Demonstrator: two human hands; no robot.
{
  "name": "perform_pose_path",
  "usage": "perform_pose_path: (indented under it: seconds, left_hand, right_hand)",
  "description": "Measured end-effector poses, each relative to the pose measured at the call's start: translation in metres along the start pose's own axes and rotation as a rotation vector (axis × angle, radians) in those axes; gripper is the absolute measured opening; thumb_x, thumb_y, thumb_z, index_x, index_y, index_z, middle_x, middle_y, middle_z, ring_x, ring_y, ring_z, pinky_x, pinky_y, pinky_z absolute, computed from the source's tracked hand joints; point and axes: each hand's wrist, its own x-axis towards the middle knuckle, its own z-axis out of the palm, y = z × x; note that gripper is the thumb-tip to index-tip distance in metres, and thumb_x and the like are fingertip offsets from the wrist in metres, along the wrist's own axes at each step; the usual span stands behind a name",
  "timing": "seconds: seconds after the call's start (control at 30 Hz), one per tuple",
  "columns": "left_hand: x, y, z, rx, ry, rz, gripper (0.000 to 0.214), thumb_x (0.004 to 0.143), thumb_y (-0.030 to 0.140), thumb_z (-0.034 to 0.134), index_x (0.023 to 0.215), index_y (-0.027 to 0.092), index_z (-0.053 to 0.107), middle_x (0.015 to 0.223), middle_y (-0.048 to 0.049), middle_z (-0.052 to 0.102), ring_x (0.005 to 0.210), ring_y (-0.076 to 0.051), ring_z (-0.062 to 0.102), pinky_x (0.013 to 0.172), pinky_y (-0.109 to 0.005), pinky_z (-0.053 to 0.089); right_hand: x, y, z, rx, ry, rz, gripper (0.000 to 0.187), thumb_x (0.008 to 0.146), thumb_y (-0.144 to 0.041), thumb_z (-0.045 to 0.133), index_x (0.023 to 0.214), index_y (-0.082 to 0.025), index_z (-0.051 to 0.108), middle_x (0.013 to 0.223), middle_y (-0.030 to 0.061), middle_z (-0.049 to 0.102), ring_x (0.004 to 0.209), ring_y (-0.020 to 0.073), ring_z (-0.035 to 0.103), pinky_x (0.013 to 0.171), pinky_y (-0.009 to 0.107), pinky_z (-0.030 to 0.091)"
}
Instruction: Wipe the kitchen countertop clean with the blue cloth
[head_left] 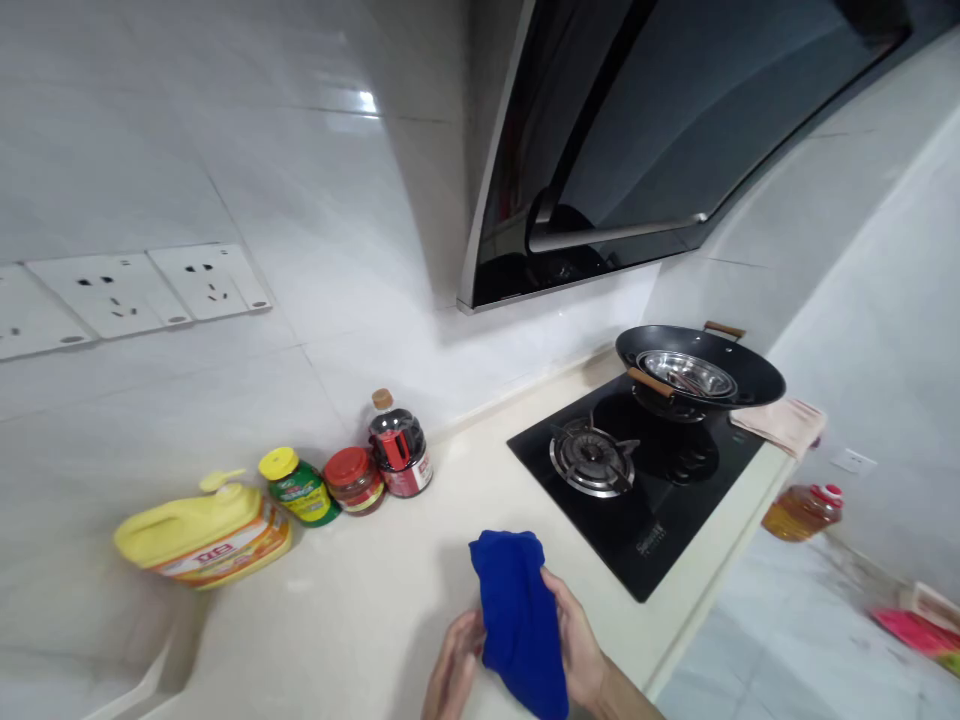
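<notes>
A folded blue cloth [519, 610] is held between my two hands, just above the pale countertop [337, 620]. My right hand [579, 640] grips its right edge, the thumb lying along the side of the fabric. On the cloth's left side my left hand [456, 660] has its fingers curled against the edge; the fingertips are partly hidden by the fabric. To the right of the cloth lies the black gas stove [637, 555], its near burner [592, 457] bare.
Along the wall stand a yellow detergent jug [202, 535], a green jar [302, 488], a red-lidded jar [355, 482] and a dark sauce bottle [401, 450]. A wok [757, 375] holding a metal bowl sits on the far burner. A range hood [585, 240] juts out above.
</notes>
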Motion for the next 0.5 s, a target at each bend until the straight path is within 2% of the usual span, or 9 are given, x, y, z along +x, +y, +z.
perform_pose_path:
  seconds: [0.03, 0.1, 0.2, 0.27, 0.4, 0.47, 0.5]
  left_hand:
    - [-0.001, 0.002, 0.012, -0.029, -0.026, 0.005, 0.074, 0.08, 0.074, 0.061, 0.135, 0.025, 0.059, 0.14, -0.0128, 0.063, 0.134, -0.032, 0.056, 0.116, -0.043, 0.044]
    - [-0.003, 0.005, 0.024, 0.018, -0.041, -0.031, 0.072, 0.079, 0.073, 0.066, 0.129, 0.021, 0.062, 0.129, -0.0144, 0.069, 0.126, -0.033, 0.061, 0.111, -0.042, 0.049]
    - [-0.006, 0.015, 0.021, 0.169, 0.028, -0.088, 0.061, 0.077, 0.074, 0.067, 0.103, 0.018, 0.069, 0.104, -0.0099, 0.075, 0.104, -0.03, 0.069, 0.094, -0.036, 0.057]
    - [-0.009, 0.026, 0.015, 0.205, 0.087, -0.062, 0.057, 0.078, 0.072, 0.065, 0.099, 0.02, 0.07, 0.098, -0.0063, 0.076, 0.094, -0.027, 0.07, 0.086, -0.032, 0.058]
    - [-0.013, 0.045, 0.01, 0.299, 0.122, 0.041, 0.05, 0.082, 0.069, 0.064, 0.095, 0.021, 0.071, 0.087, -0.002, 0.073, 0.083, -0.022, 0.067, 0.078, -0.026, 0.055]
    - [-0.011, 0.043, 0.012, 0.329, 0.109, 0.04, 0.05, 0.084, 0.068, 0.061, 0.097, 0.021, 0.071, 0.086, -0.0015, 0.073, 0.084, -0.021, 0.067, 0.079, -0.026, 0.055]
    - [-0.008, 0.037, 0.013, 0.33, 0.09, 0.013, 0.052, 0.085, 0.069, 0.059, 0.102, 0.022, 0.07, 0.089, -0.0022, 0.074, 0.087, -0.022, 0.069, 0.081, -0.027, 0.056]
  right_hand:
    - [0.001, 0.002, 0.001, -0.002, -0.008, -0.001, 0.062, 0.091, -0.065, 0.053, 0.108, -0.01, 0.076, 0.1, 0.0136, 0.077, 0.097, 0.026, 0.072, 0.102, 0.041, 0.052]
    - [0.002, 0.005, -0.001, -0.021, 0.008, 0.003, 0.064, 0.09, -0.068, 0.054, 0.105, -0.01, 0.076, 0.1, 0.0145, 0.077, 0.099, 0.0274, 0.072, 0.101, 0.041, 0.052]
    - [0.002, 0.003, -0.01, -0.106, 0.148, -0.05, 0.062, 0.087, -0.069, 0.059, 0.106, -0.013, 0.076, 0.106, 0.0126, 0.077, 0.105, 0.0271, 0.07, 0.102, 0.04, 0.051]
    - [0.0, 0.001, -0.015, -0.212, 0.212, -0.137, 0.06, 0.084, -0.07, 0.063, 0.108, -0.015, 0.076, 0.109, 0.0107, 0.076, 0.108, 0.0264, 0.068, 0.103, 0.038, 0.049]
    - [-0.003, -0.014, -0.019, -0.477, 0.141, -0.296, 0.063, 0.086, -0.071, 0.061, 0.114, -0.016, 0.073, 0.111, 0.0102, 0.075, 0.109, 0.0275, 0.066, 0.1, 0.04, 0.05]
    - [-0.003, -0.029, -0.025, -0.71, 0.14, -0.361, 0.064, 0.088, -0.072, 0.057, 0.116, -0.016, 0.072, 0.108, 0.0102, 0.075, 0.102, 0.0284, 0.067, 0.095, 0.042, 0.051]
    - [-0.001, -0.037, -0.031, -0.881, 0.18, -0.402, 0.064, 0.089, -0.072, 0.055, 0.116, -0.016, 0.072, 0.107, 0.0104, 0.075, 0.099, 0.029, 0.068, 0.094, 0.043, 0.051]
